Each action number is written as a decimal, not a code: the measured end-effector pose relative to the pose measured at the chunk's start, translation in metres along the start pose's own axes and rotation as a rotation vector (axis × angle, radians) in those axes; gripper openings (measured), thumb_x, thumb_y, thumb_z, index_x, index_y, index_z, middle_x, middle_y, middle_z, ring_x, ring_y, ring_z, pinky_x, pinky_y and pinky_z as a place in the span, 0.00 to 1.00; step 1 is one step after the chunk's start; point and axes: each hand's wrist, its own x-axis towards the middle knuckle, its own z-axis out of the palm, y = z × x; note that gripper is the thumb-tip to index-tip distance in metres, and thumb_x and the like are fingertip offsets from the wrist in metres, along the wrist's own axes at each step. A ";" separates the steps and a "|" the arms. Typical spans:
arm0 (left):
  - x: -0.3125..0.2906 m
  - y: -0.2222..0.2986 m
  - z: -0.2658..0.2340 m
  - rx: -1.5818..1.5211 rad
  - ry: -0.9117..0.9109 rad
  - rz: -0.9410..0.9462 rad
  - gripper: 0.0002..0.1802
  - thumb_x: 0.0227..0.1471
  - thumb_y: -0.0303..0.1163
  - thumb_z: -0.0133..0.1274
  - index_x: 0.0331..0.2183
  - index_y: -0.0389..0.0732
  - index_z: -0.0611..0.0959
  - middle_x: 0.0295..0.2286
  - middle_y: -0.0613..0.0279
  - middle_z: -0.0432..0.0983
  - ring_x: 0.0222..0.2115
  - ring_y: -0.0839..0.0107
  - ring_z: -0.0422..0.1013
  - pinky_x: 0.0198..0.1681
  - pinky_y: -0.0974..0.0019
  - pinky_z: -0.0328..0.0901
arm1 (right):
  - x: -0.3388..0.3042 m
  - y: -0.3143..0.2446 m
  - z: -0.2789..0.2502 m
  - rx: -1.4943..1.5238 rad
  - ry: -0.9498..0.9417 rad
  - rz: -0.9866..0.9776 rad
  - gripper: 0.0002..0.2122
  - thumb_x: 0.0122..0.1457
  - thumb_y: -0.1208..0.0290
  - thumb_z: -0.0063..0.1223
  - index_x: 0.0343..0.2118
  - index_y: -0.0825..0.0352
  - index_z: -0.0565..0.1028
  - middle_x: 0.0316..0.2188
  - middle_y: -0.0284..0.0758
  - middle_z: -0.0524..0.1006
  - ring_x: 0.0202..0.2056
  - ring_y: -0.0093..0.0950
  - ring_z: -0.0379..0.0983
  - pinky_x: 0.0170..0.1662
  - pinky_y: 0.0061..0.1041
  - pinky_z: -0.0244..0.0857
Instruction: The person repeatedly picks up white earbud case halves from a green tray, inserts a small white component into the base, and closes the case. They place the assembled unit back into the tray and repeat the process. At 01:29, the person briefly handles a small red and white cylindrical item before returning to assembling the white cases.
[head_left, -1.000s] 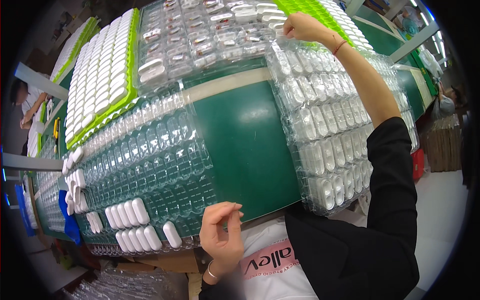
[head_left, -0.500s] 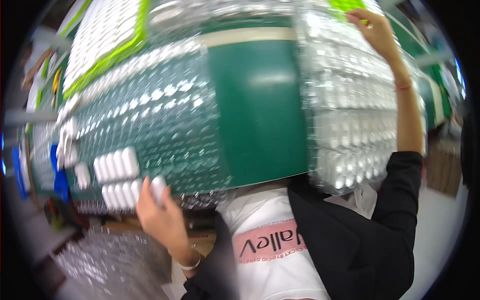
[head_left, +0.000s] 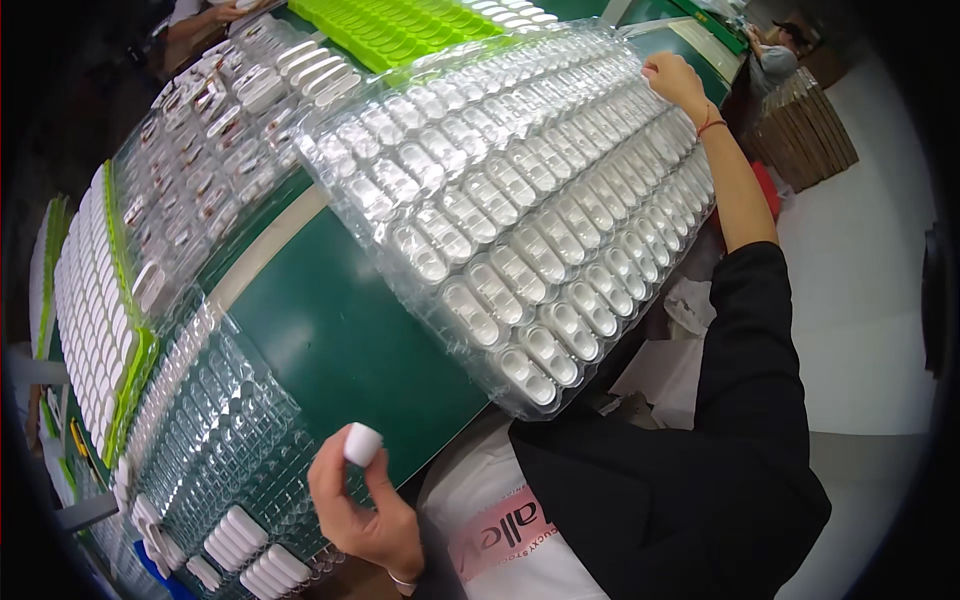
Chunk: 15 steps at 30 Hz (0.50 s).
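My left hand (head_left: 365, 525) pinches a small white rounded plastic case (head_left: 363, 445) between thumb and fingers, above the near edge of the table. To its left, white cases (head_left: 238, 538) lie in short rows on a clear plastic blister tray (head_left: 220, 410). My right hand (head_left: 676, 82) is at the far right edge of a large clear blister tray (head_left: 375, 235) filled with rows of white oval shells (head_left: 540, 255). Its fingers are curled together, and what they hold, if anything, cannot be made out.
The table (head_left: 345, 335) has a green top. Beyond it are a bright green tray (head_left: 400, 35), a green-edged tray of white pieces (head_left: 95, 310) and a clear tray of assorted parts (head_left: 205, 150). Stacked cardboard (head_left: 805, 130) stands far right, near another person (head_left: 775, 60).
The view has swung to the right. My left hand has lifted a white case away from the rows on the left tray. My right hand remains over the far side of the right tray.
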 end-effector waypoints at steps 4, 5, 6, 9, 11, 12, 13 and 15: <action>0.001 0.001 0.023 -0.144 -0.052 0.043 0.18 0.46 0.13 0.56 0.42 0.30 0.77 0.39 0.50 0.76 0.39 0.63 0.73 0.43 0.65 0.69 | 0.000 0.038 0.003 0.009 0.062 0.002 0.11 0.53 0.61 0.54 0.33 0.61 0.80 0.33 0.40 0.80 0.38 0.41 0.76 0.42 0.38 0.69; 0.000 0.000 0.028 -0.216 -0.031 0.019 0.17 0.47 0.14 0.56 0.42 0.29 0.76 0.39 0.49 0.76 0.39 0.62 0.73 0.43 0.64 0.70 | 0.002 0.051 0.009 0.014 0.137 0.009 0.10 0.53 0.62 0.55 0.32 0.63 0.80 0.32 0.41 0.80 0.36 0.41 0.77 0.40 0.36 0.69; 0.000 0.002 0.030 -0.275 -0.028 -0.035 0.17 0.48 0.14 0.55 0.43 0.28 0.75 0.40 0.48 0.75 0.38 0.63 0.73 0.43 0.64 0.70 | 0.006 0.056 0.011 0.024 0.215 0.007 0.10 0.53 0.64 0.56 0.30 0.65 0.80 0.30 0.41 0.80 0.34 0.41 0.77 0.38 0.35 0.69; 0.000 0.003 0.033 -0.293 -0.049 -0.059 0.17 0.48 0.13 0.55 0.43 0.28 0.75 0.40 0.49 0.74 0.38 0.64 0.73 0.43 0.64 0.70 | 0.011 0.062 0.015 0.117 0.030 -0.011 0.10 0.52 0.63 0.57 0.30 0.65 0.80 0.30 0.41 0.80 0.33 0.39 0.77 0.38 0.34 0.70; -0.001 0.002 0.035 -0.267 -0.049 -0.071 0.18 0.48 0.13 0.55 0.43 0.28 0.74 0.40 0.48 0.74 0.38 0.64 0.73 0.42 0.65 0.70 | 0.014 0.052 0.016 0.085 -0.016 -0.022 0.10 0.51 0.62 0.58 0.30 0.64 0.81 0.29 0.41 0.80 0.33 0.37 0.77 0.38 0.33 0.70; -0.002 0.002 0.036 -0.254 -0.045 -0.073 0.18 0.48 0.13 0.54 0.43 0.28 0.74 0.40 0.48 0.74 0.38 0.64 0.73 0.42 0.65 0.70 | 0.010 0.042 0.017 0.070 -0.034 -0.024 0.10 0.50 0.62 0.58 0.30 0.64 0.81 0.29 0.41 0.80 0.33 0.37 0.77 0.38 0.33 0.70; -0.002 0.003 0.037 -0.241 -0.041 -0.075 0.18 0.48 0.13 0.54 0.43 0.28 0.74 0.40 0.48 0.73 0.38 0.64 0.73 0.42 0.65 0.70 | 0.009 0.037 0.019 0.055 -0.053 -0.026 0.10 0.50 0.62 0.58 0.30 0.64 0.81 0.29 0.41 0.80 0.33 0.38 0.77 0.38 0.33 0.70; -0.002 0.003 0.039 -0.251 -0.036 -0.078 0.17 0.48 0.13 0.54 0.43 0.28 0.74 0.40 0.48 0.73 0.38 0.64 0.73 0.42 0.65 0.70 | 0.009 0.038 0.023 0.011 -0.076 -0.007 0.09 0.49 0.64 0.57 0.30 0.63 0.81 0.30 0.40 0.80 0.35 0.38 0.77 0.39 0.34 0.70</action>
